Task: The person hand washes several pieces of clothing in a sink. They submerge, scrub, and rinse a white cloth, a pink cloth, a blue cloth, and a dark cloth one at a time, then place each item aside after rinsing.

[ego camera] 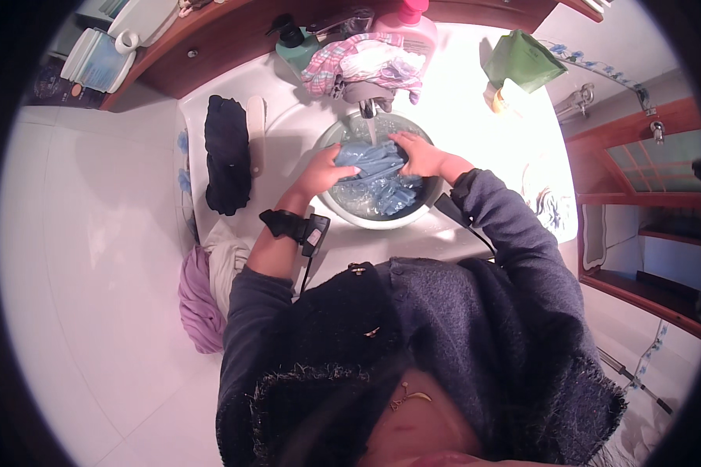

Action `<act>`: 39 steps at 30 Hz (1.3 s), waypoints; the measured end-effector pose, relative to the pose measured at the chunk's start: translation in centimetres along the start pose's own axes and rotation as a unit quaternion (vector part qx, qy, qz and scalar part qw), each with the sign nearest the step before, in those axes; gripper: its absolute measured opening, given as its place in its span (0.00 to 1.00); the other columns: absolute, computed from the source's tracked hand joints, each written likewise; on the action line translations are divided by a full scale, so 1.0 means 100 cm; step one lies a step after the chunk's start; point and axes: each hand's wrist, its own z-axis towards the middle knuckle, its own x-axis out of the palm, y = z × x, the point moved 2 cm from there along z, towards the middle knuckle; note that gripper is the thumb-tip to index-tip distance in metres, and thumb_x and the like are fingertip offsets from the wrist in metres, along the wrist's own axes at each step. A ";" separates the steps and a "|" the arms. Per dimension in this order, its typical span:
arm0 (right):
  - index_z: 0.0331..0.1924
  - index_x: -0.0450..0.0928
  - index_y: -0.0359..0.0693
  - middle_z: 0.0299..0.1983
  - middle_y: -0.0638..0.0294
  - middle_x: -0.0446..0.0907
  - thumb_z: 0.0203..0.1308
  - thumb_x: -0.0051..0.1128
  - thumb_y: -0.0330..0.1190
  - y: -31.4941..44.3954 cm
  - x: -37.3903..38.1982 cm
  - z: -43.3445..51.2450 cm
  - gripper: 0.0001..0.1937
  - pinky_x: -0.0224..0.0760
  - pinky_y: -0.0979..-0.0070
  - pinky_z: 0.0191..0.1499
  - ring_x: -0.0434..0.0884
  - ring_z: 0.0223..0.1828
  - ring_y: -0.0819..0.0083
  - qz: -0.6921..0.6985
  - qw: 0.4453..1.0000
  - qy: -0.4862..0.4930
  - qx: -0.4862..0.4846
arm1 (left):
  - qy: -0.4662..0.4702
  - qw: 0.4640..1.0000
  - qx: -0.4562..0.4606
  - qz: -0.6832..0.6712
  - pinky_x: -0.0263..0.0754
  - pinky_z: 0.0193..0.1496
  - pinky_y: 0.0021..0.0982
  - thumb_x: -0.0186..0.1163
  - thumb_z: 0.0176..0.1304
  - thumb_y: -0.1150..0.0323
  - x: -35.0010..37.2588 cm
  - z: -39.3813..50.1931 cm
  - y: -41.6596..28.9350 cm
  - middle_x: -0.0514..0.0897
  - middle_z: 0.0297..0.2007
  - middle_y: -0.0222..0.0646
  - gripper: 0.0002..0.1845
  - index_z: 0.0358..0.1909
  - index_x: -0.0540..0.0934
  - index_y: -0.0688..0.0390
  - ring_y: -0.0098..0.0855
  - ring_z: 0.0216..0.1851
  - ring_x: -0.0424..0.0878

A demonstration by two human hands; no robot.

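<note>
A wet blue cloth (369, 159) is held between my two hands under a running tap (367, 108). My left hand (322, 170) grips its left side, thumb laid over the top. On the right side, my right hand (419, 154) has its fingers around the edge of the fabric. Part of the cloth hangs down into the water of a round pale basin (380, 223), where foam or bubbles show. The basin stands in the white sink, and the stream falls onto or just behind the cloth; which one, I cannot tell.
Dark folded fabric (228, 154) lies left beside a pale flat bar (257, 135). Crumpled plaid cloth (353, 61) drapes around the tap, before a pink pump bottle (409, 26) and a green one (297, 46). A green pouch (523, 61) stands right. Purple fabric (200, 300) hangs at the left edge.
</note>
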 end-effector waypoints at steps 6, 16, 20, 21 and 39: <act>0.69 0.51 0.42 0.64 0.50 0.61 0.39 0.72 0.35 0.019 -0.013 -0.001 0.50 0.48 0.67 0.68 0.59 0.67 0.56 0.319 0.947 0.024 0.005 | 0.007 0.979 0.004 -0.202 0.72 0.49 0.28 0.63 0.42 0.79 -0.025 -0.007 0.000 0.83 0.39 0.33 0.23 0.46 0.78 0.66 0.27 0.39 0.80; 0.40 0.76 0.42 0.33 0.68 0.78 0.53 0.61 0.30 0.014 -0.009 -0.002 0.10 0.65 0.80 0.47 0.74 0.39 0.79 0.497 0.863 -0.038 0.087 | 0.039 0.948 -0.013 -0.316 0.69 0.54 0.30 0.60 0.46 0.76 -0.030 -0.008 -0.017 0.81 0.43 0.36 0.24 0.50 0.75 0.66 0.31 0.45 0.79; 0.40 0.74 0.44 0.32 0.69 0.77 0.59 0.53 0.31 0.010 -0.033 -0.010 0.06 0.71 0.77 0.41 0.77 0.35 0.78 0.625 0.768 -0.099 0.099 | 0.004 0.986 -0.096 -0.133 0.66 0.56 0.33 0.63 0.51 0.68 -0.026 0.001 -0.018 0.78 0.47 0.41 0.28 0.55 0.72 0.64 0.34 0.50 0.76; 0.41 0.74 0.46 0.31 0.70 0.77 0.60 0.52 0.34 0.003 -0.038 -0.017 0.07 0.72 0.77 0.37 0.76 0.33 0.79 0.596 0.780 -0.107 0.157 | -0.032 0.996 -0.072 -0.047 0.66 0.56 0.33 0.65 0.51 0.65 -0.021 0.003 -0.019 0.77 0.48 0.42 0.30 0.57 0.71 0.63 0.35 0.51 0.75; 0.51 0.72 0.42 0.34 0.70 0.77 0.60 0.56 0.35 0.026 -0.057 -0.049 0.16 0.69 0.85 0.34 0.76 0.34 0.83 0.534 0.836 0.006 0.127 | 0.001 0.988 0.081 -0.131 0.72 0.47 0.26 0.61 0.60 0.74 0.060 0.024 -0.017 0.81 0.41 0.31 0.15 0.48 0.74 0.66 0.21 0.42 0.77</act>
